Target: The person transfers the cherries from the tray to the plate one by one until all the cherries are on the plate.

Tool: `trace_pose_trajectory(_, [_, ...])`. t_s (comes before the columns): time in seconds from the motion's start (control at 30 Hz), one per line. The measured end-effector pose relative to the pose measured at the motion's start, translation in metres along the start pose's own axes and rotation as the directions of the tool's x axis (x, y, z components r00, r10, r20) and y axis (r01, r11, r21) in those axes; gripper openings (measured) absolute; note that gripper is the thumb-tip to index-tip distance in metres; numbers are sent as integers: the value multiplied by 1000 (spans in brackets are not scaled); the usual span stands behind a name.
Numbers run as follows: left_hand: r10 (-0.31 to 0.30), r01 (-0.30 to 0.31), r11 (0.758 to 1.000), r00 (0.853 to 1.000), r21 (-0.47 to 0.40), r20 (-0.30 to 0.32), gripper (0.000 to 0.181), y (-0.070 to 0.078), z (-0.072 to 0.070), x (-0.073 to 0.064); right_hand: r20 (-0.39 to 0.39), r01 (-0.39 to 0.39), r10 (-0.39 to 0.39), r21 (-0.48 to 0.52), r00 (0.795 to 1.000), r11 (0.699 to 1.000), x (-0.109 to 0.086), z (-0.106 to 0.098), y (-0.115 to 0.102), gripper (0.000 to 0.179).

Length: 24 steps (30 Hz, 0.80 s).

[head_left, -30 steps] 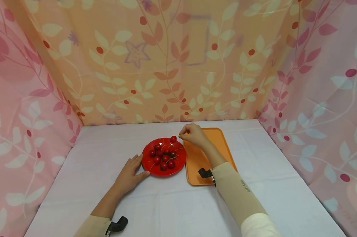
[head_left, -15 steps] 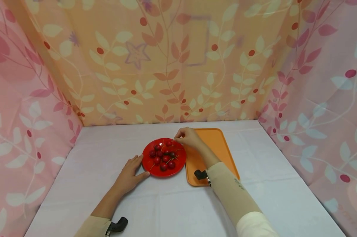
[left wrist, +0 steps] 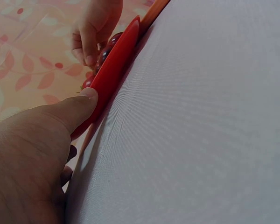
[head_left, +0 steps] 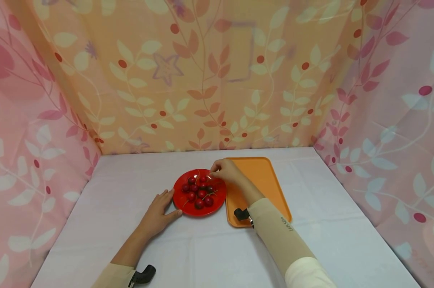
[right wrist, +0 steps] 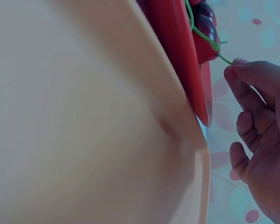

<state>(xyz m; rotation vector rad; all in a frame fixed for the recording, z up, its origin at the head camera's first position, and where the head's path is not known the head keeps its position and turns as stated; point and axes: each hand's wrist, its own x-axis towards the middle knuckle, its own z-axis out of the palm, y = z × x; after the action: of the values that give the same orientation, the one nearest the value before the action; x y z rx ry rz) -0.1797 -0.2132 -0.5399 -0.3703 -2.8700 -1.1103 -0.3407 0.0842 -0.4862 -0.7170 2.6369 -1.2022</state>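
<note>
My right hand (head_left: 227, 170) pinches the thin green stem (right wrist: 225, 59) of a cherry (head_left: 203, 179) between thumb and forefinger. That cherry is low over the far right part of a round red plate (head_left: 182, 205); whether it touches the plate I cannot tell. Several dark red cherries (head_left: 199, 203), some with stems, lie in the middle of the plate. At the plate's left edge is my left hand (head_left: 158, 214), fingers extended along the rim and thumb spread toward the near side. In the left wrist view, the thumb (left wrist: 86, 100) rests against the red rim.
An orange rectangular tray (head_left: 254, 168) lies right beside the plate, under my right forearm. Both stand on a white cloth-covered table (head_left: 209, 252). Patterned curtains (head_left: 217, 80) rise behind and on both sides.
My right hand has moved left and toward me, bringing the cherry from above the plate's far right rim down among the others. My left hand stays at the rim.
</note>
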Motion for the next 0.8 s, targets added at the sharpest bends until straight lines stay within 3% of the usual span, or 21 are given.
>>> trace_pose_trajectory(0.3, [-4, 4, 1000, 1000, 3, 7, 88, 2, 0, 0, 11, -8, 9, -103, 1000, 995, 0, 2, 3, 6])
trace_pose_trajectory(0.6, [-1, 1, 1000, 1000, 12, 6, 87, 3, -1, 0, 23, -9, 12, -135, 1000, 991, -4, -3, -4, 4])
trace_pose_trajectory(0.8, [16, -16, 1000, 1000, 10, -6, 88, 2, -1, 0, 13, 32, -30, -265, 999, 964, -5, -4, -7, 3])
